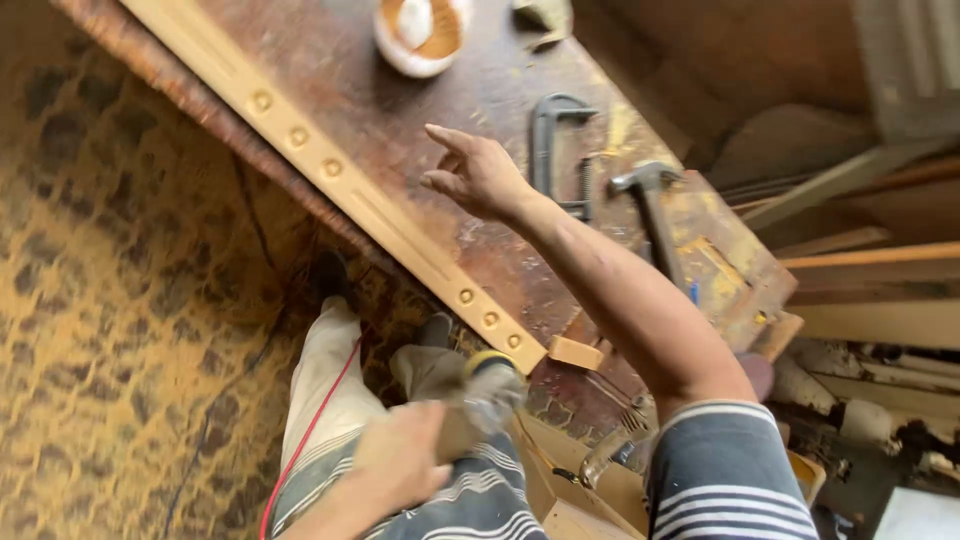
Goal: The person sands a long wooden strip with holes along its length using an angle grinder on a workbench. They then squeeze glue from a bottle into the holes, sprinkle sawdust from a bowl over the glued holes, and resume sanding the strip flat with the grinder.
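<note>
Right hand [478, 178], fingers spread and empty, hovers mid-frame over the bench [400, 130] beside the carved strip [340, 180]. Left hand [400, 465], lower centre, grips a blurred power tool [487, 392]; its work on the strip looks unfinished.

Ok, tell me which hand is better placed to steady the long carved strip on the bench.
Probably the right hand: it hovers open above the bench, near the carved strip. The left hand is low by the person's legs, gripping a blurred power tool.
</note>
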